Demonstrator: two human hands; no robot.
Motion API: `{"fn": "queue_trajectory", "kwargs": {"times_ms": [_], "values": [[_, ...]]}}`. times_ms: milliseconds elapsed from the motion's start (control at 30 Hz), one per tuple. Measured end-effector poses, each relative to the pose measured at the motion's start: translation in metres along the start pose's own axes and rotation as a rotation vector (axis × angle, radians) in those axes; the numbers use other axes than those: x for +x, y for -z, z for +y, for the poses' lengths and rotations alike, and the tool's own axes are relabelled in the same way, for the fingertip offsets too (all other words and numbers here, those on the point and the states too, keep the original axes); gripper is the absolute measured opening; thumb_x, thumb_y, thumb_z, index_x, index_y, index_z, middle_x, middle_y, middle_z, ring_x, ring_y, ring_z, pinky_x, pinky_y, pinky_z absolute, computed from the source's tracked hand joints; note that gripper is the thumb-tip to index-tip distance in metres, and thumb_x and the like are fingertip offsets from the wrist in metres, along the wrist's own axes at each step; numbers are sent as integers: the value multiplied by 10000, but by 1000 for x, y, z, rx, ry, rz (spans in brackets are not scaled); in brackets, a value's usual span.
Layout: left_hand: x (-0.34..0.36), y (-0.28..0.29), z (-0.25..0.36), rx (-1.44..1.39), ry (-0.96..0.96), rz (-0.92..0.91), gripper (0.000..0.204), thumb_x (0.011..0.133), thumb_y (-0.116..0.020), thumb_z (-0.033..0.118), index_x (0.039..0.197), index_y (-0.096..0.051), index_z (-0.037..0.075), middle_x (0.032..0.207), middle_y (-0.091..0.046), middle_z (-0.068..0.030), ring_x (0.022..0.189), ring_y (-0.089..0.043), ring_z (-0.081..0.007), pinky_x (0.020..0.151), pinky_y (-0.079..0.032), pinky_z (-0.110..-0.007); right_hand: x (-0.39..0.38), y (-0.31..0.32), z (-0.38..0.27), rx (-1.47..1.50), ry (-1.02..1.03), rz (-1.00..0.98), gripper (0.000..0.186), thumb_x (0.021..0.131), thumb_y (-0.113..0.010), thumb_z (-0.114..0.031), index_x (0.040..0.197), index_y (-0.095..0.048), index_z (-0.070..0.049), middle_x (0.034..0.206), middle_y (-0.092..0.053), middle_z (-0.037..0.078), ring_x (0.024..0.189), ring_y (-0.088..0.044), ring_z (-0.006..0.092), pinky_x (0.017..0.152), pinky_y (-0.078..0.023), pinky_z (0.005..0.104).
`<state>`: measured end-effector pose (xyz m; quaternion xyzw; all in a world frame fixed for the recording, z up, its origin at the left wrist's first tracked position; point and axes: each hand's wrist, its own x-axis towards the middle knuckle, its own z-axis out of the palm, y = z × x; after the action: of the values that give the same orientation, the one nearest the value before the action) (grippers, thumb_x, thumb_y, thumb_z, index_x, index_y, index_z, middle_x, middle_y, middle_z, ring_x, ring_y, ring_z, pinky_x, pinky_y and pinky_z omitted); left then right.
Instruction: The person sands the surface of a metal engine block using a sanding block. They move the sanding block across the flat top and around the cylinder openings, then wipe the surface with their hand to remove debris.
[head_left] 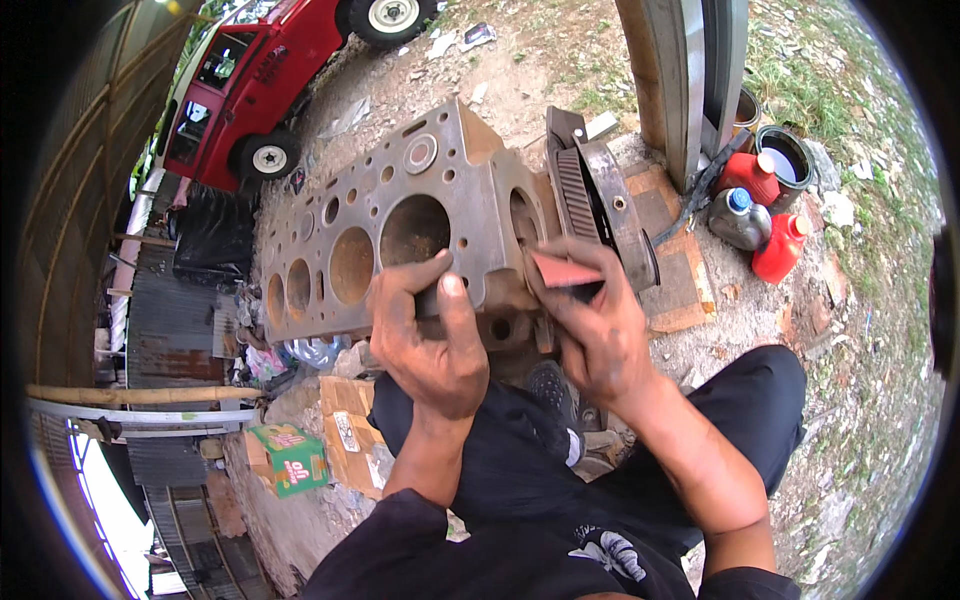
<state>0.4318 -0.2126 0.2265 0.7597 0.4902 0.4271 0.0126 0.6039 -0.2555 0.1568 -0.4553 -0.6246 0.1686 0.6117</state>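
Observation:
A large rusty engine block (465,190) lies before me, its flat face with several round bores turned toward me. My right hand (605,335) is closed on a small folded piece of reddish sandpaper (565,272), beside the block's right end. Over the block's near edge is my left hand (432,345), thumb and index finger raised with a small gap between their tips. Nothing shows between them, and the other fingers curl under. The largest bore (415,228) opens just beyond the left fingertips. Part of the block's near side is hidden by both hands.
Right of the block stand a dark ribbed metal part (600,195) and a post (668,90). Red and grey bottles (740,218) sit near an open can (785,155). A red vehicle (250,90) is at far left. Cardboard boxes (290,460) lie left of my legs.

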Motion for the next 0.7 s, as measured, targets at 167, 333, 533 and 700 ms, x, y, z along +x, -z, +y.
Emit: {"fn": "queue_trajectory", "kwargs": {"times_ms": [167,333,533,700], "values": [[2,1,3,-11,-10,22,215,1068,-629,153,1090,-719,-41,1014,-724,-121,926,-658,-197,861,-534,-344,25,1,6,53,80,3,501,792,-679,135,1267,-766,3,1389,-597,253,1271,-650,454,1051,-560,481],[6,3,-5,-13,-79,5,208,1031,-650,144,1096,-721,-41,1014,-730,-160,942,-694,-272,897,-545,-395,18,0,9,-31,120,-7,509,815,-703,106,1303,-765,-25,1408,-600,250,1261,-658,446,1034,-569,474],[5,8,2,-90,-68,-28,219,979,-682,160,1097,-736,-17,1004,-720,-180,949,-692,-354,923,-525,-446,-17,13,-2,-144,13,-77,537,830,-696,111,1326,-786,-72,1421,-612,237,1261,-683,404,995,-603,453],[3,13,-3,-110,-81,-44,245,967,-699,170,1128,-751,-8,1026,-727,-178,963,-690,-358,932,-522,-449,-21,17,-11,-168,-107,39,440,850,-804,12,1282,-813,-74,1280,-709,258,1165,-730,406,1034,-588,452]]}}
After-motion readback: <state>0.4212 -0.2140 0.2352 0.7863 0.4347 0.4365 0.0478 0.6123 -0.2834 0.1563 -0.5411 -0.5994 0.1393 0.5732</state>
